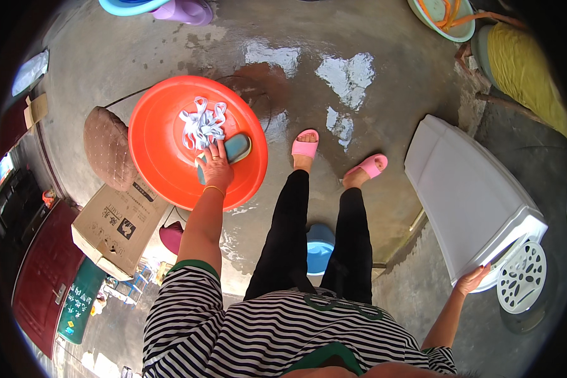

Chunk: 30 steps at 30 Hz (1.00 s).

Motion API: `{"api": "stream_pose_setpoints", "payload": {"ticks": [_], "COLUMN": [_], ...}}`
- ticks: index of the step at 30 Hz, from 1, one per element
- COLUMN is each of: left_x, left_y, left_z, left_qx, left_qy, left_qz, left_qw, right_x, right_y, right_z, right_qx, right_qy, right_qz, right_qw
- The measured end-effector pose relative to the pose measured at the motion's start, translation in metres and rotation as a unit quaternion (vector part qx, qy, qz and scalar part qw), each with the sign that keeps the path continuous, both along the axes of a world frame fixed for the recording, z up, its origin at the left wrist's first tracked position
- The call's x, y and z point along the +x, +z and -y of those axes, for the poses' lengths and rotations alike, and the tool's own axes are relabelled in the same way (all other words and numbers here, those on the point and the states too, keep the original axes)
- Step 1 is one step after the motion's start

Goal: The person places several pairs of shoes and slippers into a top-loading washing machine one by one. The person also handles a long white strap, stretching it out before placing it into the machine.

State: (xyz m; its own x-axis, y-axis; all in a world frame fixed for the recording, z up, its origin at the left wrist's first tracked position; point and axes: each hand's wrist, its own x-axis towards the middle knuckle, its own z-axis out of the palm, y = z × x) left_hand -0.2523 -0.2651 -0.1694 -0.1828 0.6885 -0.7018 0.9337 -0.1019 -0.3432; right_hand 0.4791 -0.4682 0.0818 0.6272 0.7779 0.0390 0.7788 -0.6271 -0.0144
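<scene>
An orange-red plastic basin (158, 99) stands at the left. In it lie a tangled bundle of pale straps (202, 120) and a rounded teal and dark object (237, 148). My left hand (216, 167) reaches into the basin, fingers spread, over a second teal item (201, 176) and against the straps; its palm side is hidden, so its hold is unclear. My right hand (472, 279) holds the rim of a white plastic appliance (472, 179), which looks like a washing machine, at the right. A round perforated white disc (522, 276) is by its open end.
A cardboard box (118, 227) and brown cushion (107, 146) stand left of the basin. Behind my legs is a blue bucket (320, 257). Wet concrete floor (293, 99) spreads ahead. At upper right are a pale basin (463, 28) with an orange hose and a yellow-covered object (519, 71).
</scene>
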Motion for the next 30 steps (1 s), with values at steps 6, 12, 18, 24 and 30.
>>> {"api": "stream_pose_setpoints", "payload": {"ticks": [6,12,18,24,30], "left_x": [-0.011,-0.049,-0.064,-0.021,0.024], "left_y": [-0.004,0.019,0.051,0.049,0.016], "left_z": [-0.008,-0.042,-0.047,-0.045,-0.032], "left_qx": [0.054,-0.025,0.039,0.115,-0.038], "left_qy": [0.037,0.089,0.128,0.082,0.099], "left_qz": [0.071,0.167,0.252,0.269,0.077], "left_qw": [0.995,0.982,0.959,0.953,0.991], "right_x": [0.001,-0.003,-0.006,-0.008,-0.007], "right_y": [0.001,0.000,0.000,0.002,0.002], "right_z": [0.001,0.000,-0.004,-0.005,-0.003], "right_qx": [-0.005,-0.004,-0.010,-0.008,0.001], "right_qy": [-0.018,-0.033,-0.027,-0.025,-0.028], "right_qz": [-0.002,0.009,0.003,-0.012,-0.023], "right_qw": [1.000,0.999,1.000,1.000,0.999]}}
